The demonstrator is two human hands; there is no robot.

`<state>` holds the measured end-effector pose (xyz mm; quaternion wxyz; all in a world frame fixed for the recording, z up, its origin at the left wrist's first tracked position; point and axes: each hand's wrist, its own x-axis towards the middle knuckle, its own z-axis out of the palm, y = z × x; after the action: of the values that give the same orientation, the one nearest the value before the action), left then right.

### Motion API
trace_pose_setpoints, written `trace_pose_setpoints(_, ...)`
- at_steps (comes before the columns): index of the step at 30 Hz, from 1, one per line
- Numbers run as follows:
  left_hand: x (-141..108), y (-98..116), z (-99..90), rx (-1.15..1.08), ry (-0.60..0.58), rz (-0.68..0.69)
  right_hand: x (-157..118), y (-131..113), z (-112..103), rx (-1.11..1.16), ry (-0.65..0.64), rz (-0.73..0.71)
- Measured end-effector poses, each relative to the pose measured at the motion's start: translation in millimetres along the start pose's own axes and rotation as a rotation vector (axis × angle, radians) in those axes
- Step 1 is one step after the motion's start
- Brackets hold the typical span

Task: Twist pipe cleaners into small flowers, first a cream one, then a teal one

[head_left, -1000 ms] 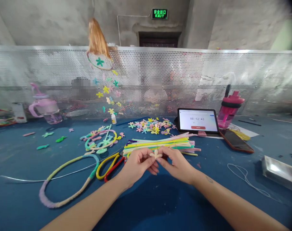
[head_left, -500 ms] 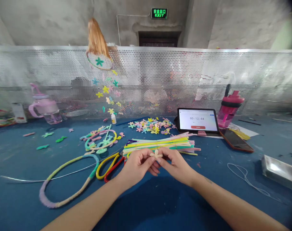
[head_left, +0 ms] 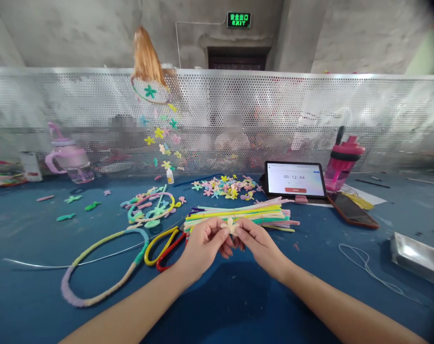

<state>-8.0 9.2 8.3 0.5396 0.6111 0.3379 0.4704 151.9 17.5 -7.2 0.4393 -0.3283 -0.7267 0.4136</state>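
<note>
Pinching a small cream flower (head_left: 230, 227) with both left hand (head_left: 206, 242) and right hand (head_left: 259, 243), near colourful sticks (head_left: 243, 213), in lower middle of the frame.

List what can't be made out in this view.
All in the head view:
- Cream flower: its underside and lower petals, hidden by the left hand and right hand.
- Yellow and red handles: what they end in, hidden around the stem bundle.
- Metal box: far end, cut off by the right edge.
- Tablet: lines under the timer, too small.
</note>
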Motion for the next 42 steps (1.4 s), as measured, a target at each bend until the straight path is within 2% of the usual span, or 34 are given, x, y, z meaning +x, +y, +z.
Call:
trace_pose_setpoints(10,-2.5,-0.1,3.3,-0.051,0.025,0.02,-4.8,1.5,8.3,-0.01,0.042,-0.049)
trace_pose_setpoints(14,-4.0,0.0,4.4,-0.069,0.029,0.022,-5.7,-2.2,11.3,0.063,0.026,-0.072)
trace_pose_setpoints(23,-7.7,-2.5,10.7,-0.103,0.067,0.021,-8.1,2.5,15.2,0.052,0.025,-0.043)
trace_pose_setpoints(26,-6.8,-2.4,8.9,-0.094,0.036,0.034,-7.5,-0.9,10.5,0.005,0.009,-0.061)
trace_pose_setpoints(29,-3.9,0.0,3.9,-0.067,-0.041,0.034,-5.0,-4.7,3.4,-0.065,0.022,-0.078)
trace_pose_setpoints(32,-0.5,3.4,-2.2,-0.033,-0.119,0.033,-2.1,-6.1,-1.9,-0.026,0.011,-0.049)
trace_pose_setpoints(34,1.4,4.8,-6.0,0.001,-0.112,0.041,-0.9,-6.5,-3.8,0.011,-0.008,-0.02)
trace_pose_setpoints(35,2.2,5.0,-7.5,0.031,-0.071,0.05,-0.7,-6.7,-4.5,0.004,-0.001,-0.011)
trace_pose_setpoints(38,3.5,4.7,-9.3,0.15,0.137,0.103,-1.0,-8.3,-6.6,-0.181,0.1,-0.039)
trace_pose_setpoints(39,3.3,4.3,-8.8,0.176,0.171,0.116,-1.4,-9.0,-7.2,-0.281,0.146,-0.07)
trace_pose_setpoints(42,1.0,2.5,-4.1,0.143,0.096,0.102,-2.5,-10.3,-7.9,-0.532,0.202,-0.193)
